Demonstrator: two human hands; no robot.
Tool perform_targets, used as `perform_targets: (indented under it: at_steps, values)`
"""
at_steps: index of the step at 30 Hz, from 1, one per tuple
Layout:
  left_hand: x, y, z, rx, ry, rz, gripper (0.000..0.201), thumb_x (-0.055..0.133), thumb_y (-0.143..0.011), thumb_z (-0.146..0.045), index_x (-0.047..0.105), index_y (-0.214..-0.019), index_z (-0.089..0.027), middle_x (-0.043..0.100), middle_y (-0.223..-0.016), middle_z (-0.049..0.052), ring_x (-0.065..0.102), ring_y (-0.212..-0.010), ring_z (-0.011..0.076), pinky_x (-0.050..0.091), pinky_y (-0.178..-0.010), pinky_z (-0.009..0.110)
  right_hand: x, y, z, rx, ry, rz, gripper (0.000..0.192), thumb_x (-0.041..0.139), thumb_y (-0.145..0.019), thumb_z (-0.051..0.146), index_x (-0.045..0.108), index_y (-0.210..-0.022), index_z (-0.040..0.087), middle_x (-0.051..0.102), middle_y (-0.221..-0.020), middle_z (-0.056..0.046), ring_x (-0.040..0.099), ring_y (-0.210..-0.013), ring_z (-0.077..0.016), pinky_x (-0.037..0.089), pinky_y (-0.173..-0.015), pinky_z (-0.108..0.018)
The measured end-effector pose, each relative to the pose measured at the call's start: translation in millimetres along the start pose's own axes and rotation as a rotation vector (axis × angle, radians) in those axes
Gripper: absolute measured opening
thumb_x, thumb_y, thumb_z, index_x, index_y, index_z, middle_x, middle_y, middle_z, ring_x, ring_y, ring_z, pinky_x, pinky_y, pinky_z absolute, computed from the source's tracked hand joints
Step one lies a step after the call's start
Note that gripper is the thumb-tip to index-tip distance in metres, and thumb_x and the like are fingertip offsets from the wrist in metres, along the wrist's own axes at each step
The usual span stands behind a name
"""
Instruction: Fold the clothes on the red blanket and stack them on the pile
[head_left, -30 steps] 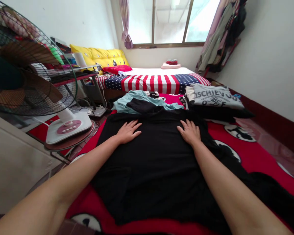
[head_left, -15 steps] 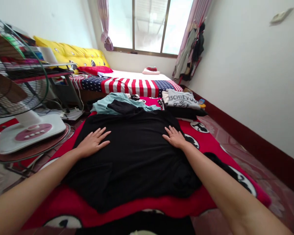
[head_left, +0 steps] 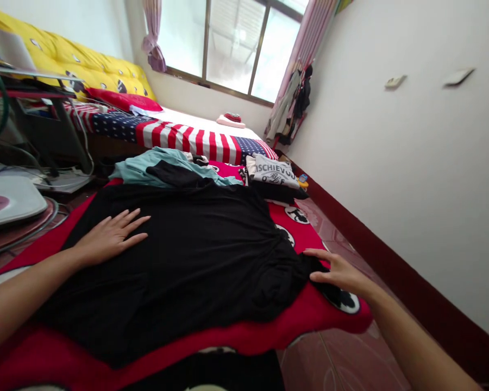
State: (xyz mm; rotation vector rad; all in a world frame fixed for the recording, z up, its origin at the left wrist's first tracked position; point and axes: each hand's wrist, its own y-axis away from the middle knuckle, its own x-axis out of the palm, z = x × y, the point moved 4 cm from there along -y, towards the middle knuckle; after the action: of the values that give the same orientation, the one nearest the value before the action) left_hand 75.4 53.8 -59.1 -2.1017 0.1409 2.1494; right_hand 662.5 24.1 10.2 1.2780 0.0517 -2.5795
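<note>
A long-sleeved black top (head_left: 195,244) lies spread on a red blanket, its body mostly smooth, with creases running toward the right sleeve. My left hand (head_left: 110,236) rests flat on the left part of the top, fingers stretched out. Over at the right edge, my right hand (head_left: 340,271) is at the black sleeve (head_left: 315,263), thumb and forefinger apart with dark cloth between them; its other fingers are largely hidden. Beneath the top, the red blanket (head_left: 248,334) shows black-and-white round patches.
Behind the top are a crumpled teal garment (head_left: 138,165) and a folded stack with a grey printed shirt (head_left: 273,171). A bed (head_left: 191,136) with a striped, starred cover stands by the window. A white fan base (head_left: 16,198) rests on a stool at left. A wall rises at right.
My right hand has moved right and nearer, from lying flat on the top to its sleeve, where creases have formed. My left hand stays on the cloth. The view has turned right.
</note>
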Motion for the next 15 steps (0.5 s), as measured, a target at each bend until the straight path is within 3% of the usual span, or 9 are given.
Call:
perform_targets:
  at_steps: [4,7,12,15]
  values:
    - [3.9,-1,3,0.001,-0.010,-0.014,0.054,0.031,-0.096,-0.037,0.032,-0.148,-0.021,0.017,-0.159,0.010,0.014,-0.146,0.0288,0.021,-0.111,0.050,13,8,-9,-0.016,0.061,-0.026,0.086,0.076,-0.063,0.034,0.043,-0.141,0.022,0.049,-0.142,-0.010,0.046,-0.129,-0.0268,0.034,-0.110,-0.041]
    - [8.1,-2,5,0.010,-0.017,-0.012,0.054,0.030,-0.096,-0.036,0.032,-0.148,-0.021,0.016,-0.159,0.009,0.011,-0.147,0.0286,0.020,-0.112,0.050,26,7,-7,-0.032,0.204,-0.048,0.088,0.074,-0.061,0.026,0.041,-0.142,0.020,0.049,-0.141,-0.011,0.046,-0.129,-0.0265,0.033,-0.110,-0.041]
    - [6.6,-2,5,-0.042,0.011,-0.017,0.055,0.033,-0.096,-0.042,0.031,-0.148,-0.024,0.017,-0.160,0.006,0.013,-0.147,0.0280,0.018,-0.114,0.049,41,7,2,-0.031,0.302,-0.114,0.062,0.062,-0.070,0.027,0.052,-0.131,0.018,0.061,-0.123,-0.012,0.057,-0.112,-0.0249,0.043,-0.097,-0.037]
    - [2.2,0,0,-0.063,-0.002,0.021,0.056,0.032,-0.097,-0.039,0.025,-0.150,-0.023,0.012,-0.160,0.008,0.011,-0.147,0.0290,0.018,-0.114,0.049,42,10,7,0.011,0.325,-0.147,0.029,0.056,-0.075,0.032,0.065,-0.099,0.018,0.068,-0.098,-0.010,0.064,-0.092,-0.0252,0.047,-0.083,-0.035]
